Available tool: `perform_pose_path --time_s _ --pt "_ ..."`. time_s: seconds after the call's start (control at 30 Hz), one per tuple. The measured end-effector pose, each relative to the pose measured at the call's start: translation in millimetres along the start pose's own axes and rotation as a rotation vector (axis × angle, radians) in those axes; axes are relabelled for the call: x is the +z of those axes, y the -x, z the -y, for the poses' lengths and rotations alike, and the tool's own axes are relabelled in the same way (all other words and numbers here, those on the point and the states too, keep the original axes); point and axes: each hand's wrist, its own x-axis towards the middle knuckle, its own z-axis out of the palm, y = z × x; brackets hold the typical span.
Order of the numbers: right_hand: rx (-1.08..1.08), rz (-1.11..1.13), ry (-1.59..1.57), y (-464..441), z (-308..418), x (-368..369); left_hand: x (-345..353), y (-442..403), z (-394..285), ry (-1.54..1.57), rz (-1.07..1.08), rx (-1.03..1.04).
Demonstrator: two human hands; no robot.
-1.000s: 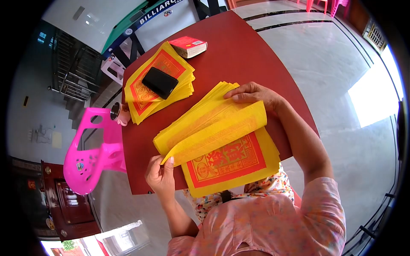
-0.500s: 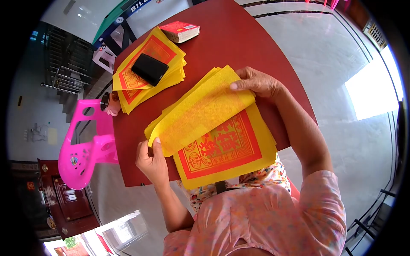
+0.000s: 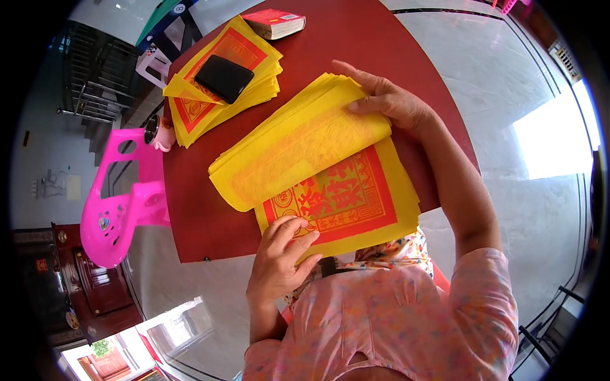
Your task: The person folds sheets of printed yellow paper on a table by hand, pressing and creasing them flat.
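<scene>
A stack of yellow paper sheets with red and gold print (image 3: 337,197) lies at the near edge of the red table. Over its far part rests a folded-back layer of yellow sheets (image 3: 298,143), blank side up with print showing faintly through. My right hand (image 3: 387,98) holds the far right end of this layer, thumb on top and fingers behind. My left hand (image 3: 279,260) is at the near left corner of the printed sheet, its fingers apart and fingertips on the red print, holding nothing.
On the red table (image 3: 318,44), a second yellow stack (image 3: 219,114) bears a black phone (image 3: 223,79). Beyond it lies a thick red book (image 3: 274,24). A pink mug (image 3: 160,133) stands at the left edge, beside a pink plastic chair (image 3: 130,197).
My left hand has let go of the folded layer's left corner and moved down and right onto the printed sheet. The right hand's fingers have extended; the layer lies flatter. The view has shifted.
</scene>
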Motion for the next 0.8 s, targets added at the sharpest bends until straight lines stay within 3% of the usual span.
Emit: perform_pose_path --time_s 0.07,0.27,0.33,0.8 --pt "-0.062 -0.034 0.011 -0.6 -2.1 1.6 3.7 4.1 0.1 0.013 0.093 -0.065" --pt "0.026 0.021 0.045 -1.4 1.6 -4.1 1.9 -0.9 -6.4 -0.023 0.149 -0.072" --pt "0.128 0.086 0.028 -2.2 0.8 -8.3 2.5 -1.5 -6.4 -0.025 0.153 -0.074" --pt "0.076 0.09 0.108 -2.3 1.1 -8.1 5.6 -6.4 -10.6 -0.064 0.155 -0.106"
